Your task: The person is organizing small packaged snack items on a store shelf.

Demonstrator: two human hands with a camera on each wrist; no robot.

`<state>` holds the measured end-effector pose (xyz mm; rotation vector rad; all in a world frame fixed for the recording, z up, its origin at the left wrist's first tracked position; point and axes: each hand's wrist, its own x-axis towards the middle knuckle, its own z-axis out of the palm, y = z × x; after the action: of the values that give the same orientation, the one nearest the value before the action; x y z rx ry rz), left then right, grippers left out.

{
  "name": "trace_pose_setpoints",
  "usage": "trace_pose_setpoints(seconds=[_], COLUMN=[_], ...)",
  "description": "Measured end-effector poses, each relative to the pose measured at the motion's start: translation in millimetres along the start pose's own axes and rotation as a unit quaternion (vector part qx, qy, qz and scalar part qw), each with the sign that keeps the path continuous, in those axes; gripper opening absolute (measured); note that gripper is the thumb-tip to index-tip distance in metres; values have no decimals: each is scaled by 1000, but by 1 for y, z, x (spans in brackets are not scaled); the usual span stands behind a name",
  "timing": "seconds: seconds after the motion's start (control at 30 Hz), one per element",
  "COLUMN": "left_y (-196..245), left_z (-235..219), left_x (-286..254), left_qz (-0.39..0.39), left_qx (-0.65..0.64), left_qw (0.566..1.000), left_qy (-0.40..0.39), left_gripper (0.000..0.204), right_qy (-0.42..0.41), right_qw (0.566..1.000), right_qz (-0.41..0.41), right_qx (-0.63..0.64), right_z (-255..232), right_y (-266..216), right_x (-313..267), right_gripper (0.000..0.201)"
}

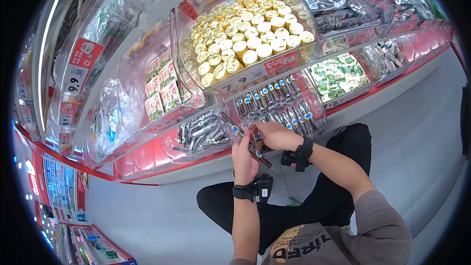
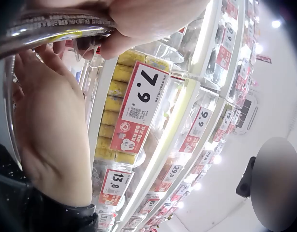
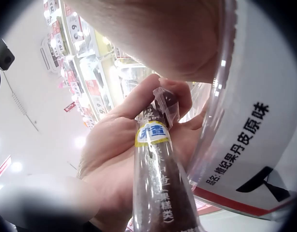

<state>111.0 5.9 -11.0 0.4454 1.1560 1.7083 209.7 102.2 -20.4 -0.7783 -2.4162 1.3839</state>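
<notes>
A brown fruit leather stick (image 3: 165, 188) in clear wrapping, with a yellow-and-blue label, lies along the palm of my left hand (image 1: 245, 161). My left fingers grip it near its upper end. My right hand (image 1: 275, 135) meets the left at the stick, its curled fingers pinching near the twisted wrapper. In the left wrist view the stick (image 2: 52, 29) crosses the upper left corner, and the right hand (image 2: 54, 121) comes up beside it. Both hands are just in front of a clear bin of the same sticks (image 1: 299, 118).
Silvery wrapped sticks (image 1: 201, 130) fill the bin to the left. Above is a bin of gold-capped rolls (image 1: 255, 29) with a price tag (image 1: 240, 84). Green-and-white packets (image 1: 338, 76) lie to the right. A red shelf edge (image 1: 363, 99) runs above the grey floor (image 1: 407, 118).
</notes>
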Motion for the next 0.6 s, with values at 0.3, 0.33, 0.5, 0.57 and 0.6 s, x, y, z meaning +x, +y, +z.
trace_pose_setpoints(seconds=[0.3, 0.33, 0.5, 0.57, 0.6], left_y=[-1, -2, -3, -3, -4], left_z=[-8, -8, -9, -9, -9], left_x=[17, 16, 15, 15, 15], left_qz=[-58, -53, -59, -59, -59], left_qx=[27, 24, 12, 7, 4], left_qw=[998, 998, 997, 998, 998], left_qy=[21, 21, 38, 31, 27], left_gripper=[25, 25, 15, 19, 21], right_qy=[3, 17, 176, 193, 159], right_qw=[999, 1000, 982, 969, 975], right_qz=[8, 1, -69, -85, -65], right_qx=[-40, -26, 11, 125, 144], right_z=[5, 7, 11, -1, -4], right_y=[6, 9, 13, -9, -12], right_x=[1, 2, 9, 1, 0], right_gripper=[32, 29, 18, 16, 16])
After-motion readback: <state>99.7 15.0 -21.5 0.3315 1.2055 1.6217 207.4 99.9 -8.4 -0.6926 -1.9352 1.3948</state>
